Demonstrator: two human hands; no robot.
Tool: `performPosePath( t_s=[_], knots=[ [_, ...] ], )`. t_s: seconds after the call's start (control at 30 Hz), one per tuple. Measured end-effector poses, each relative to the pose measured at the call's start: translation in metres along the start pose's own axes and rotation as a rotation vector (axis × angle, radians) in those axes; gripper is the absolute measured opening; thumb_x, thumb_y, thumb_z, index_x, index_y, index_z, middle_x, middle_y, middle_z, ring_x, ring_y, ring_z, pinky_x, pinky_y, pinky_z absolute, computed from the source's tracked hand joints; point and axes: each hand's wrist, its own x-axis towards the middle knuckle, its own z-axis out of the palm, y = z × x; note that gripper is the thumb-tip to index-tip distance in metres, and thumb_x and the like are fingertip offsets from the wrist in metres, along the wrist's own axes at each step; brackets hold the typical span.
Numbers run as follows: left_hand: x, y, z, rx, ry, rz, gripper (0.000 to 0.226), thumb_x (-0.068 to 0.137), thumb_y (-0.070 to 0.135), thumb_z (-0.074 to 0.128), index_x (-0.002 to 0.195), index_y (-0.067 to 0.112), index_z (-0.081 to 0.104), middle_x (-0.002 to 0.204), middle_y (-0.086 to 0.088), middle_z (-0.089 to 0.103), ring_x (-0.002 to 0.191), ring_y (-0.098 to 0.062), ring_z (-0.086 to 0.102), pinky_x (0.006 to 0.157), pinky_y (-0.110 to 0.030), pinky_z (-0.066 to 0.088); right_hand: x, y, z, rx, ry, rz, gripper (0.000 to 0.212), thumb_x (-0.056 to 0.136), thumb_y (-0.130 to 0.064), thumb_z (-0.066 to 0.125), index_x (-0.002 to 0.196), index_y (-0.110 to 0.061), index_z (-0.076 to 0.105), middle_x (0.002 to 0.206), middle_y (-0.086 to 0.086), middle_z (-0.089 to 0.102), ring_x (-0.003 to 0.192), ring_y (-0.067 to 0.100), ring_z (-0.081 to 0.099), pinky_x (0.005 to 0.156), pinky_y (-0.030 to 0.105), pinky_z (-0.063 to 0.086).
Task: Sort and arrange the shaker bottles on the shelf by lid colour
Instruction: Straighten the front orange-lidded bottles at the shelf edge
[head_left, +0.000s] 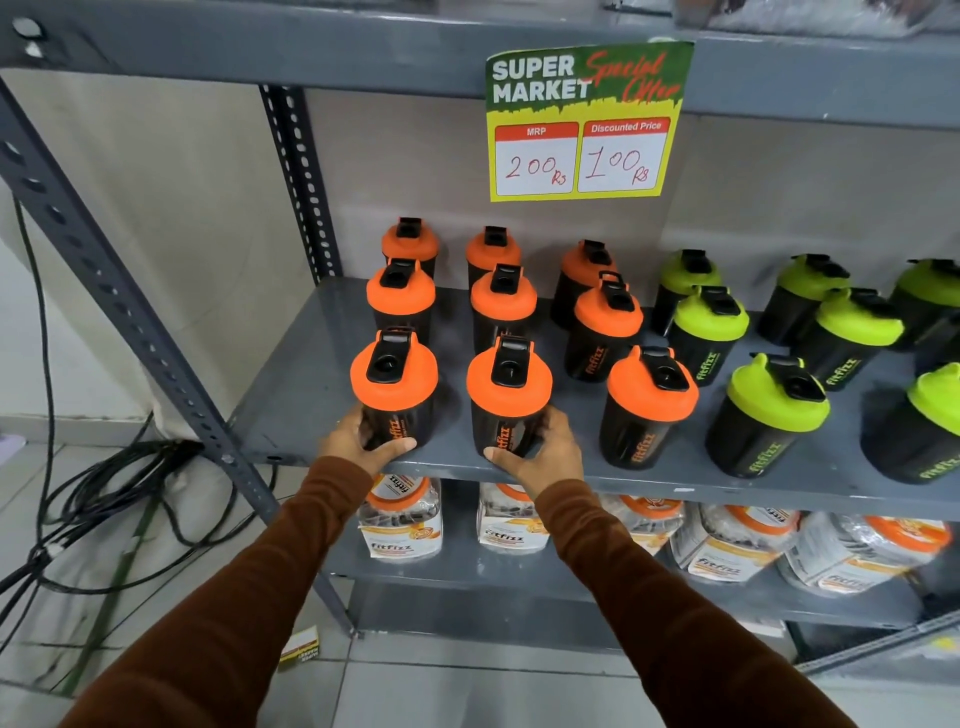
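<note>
Black shaker bottles stand in rows on a grey metal shelf (291, 395). Several with orange lids fill the left part, several with lime-green lids the right part. My left hand (358, 441) grips the base of the front-left orange-lid bottle (394, 384). My right hand (540, 452) grips the base of the front orange-lid bottle beside it (509, 389). Both bottles stand upright near the shelf's front edge. A third front-row orange-lid bottle (649, 400) stands to the right, then a green-lid bottle (774, 405).
A yellow-green price sign (584, 119) hangs from the shelf above. The lower shelf holds wrapped jars with orange lids (402, 525). Black cables (104, 499) lie on the tiled floor at left, beside the slanted upright post (130, 312). A small box (301, 649) lies on the floor.
</note>
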Motion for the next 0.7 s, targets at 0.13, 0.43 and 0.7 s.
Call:
performPosePath(
  t_s=[0.13, 0.43, 0.7],
  knots=[
    [-0.0014, 0.0022, -0.0018, 0.000, -0.038, 0.021, 0.066, 0.061, 0.011, 0.080, 0.117, 0.009, 0.047, 0.126, -0.018, 0.056, 0.113, -0.033, 0.053, 0.095, -0.043, 0.043, -0.0012, -0.0014, -0.0025, -0.062, -0.039, -0.003, 0.083, 0.056, -0.016, 0.086, 0.125, -0.013, 0.038, 0.130, 0.012, 0.053, 0.119, 0.027, 0.050, 0.102, 0.037, 0.039],
    [0.0010, -0.0003, -0.0039, -0.056, -0.030, -0.003, 0.064, 0.064, 0.003, 0.076, 0.121, 0.006, 0.045, 0.131, -0.019, 0.051, 0.119, -0.034, 0.048, 0.098, -0.045, 0.040, -0.0005, -0.0028, -0.0050, -0.112, -0.074, 0.055, 0.065, 0.062, -0.016, 0.083, 0.114, -0.014, 0.045, 0.124, 0.010, 0.059, 0.116, 0.029, 0.053, 0.100, 0.042, 0.042],
    [0.0030, -0.0024, -0.0061, -0.049, -0.048, 0.017, 0.054, 0.065, -0.002, 0.074, 0.113, 0.003, 0.049, 0.124, -0.021, 0.056, 0.113, -0.035, 0.053, 0.094, -0.040, 0.041, -0.0001, -0.0030, -0.0050, -0.112, -0.079, 0.062, 0.060, 0.064, -0.016, 0.082, 0.112, -0.015, 0.047, 0.123, 0.010, 0.060, 0.115, 0.028, 0.054, 0.101, 0.043, 0.041]
  ],
)
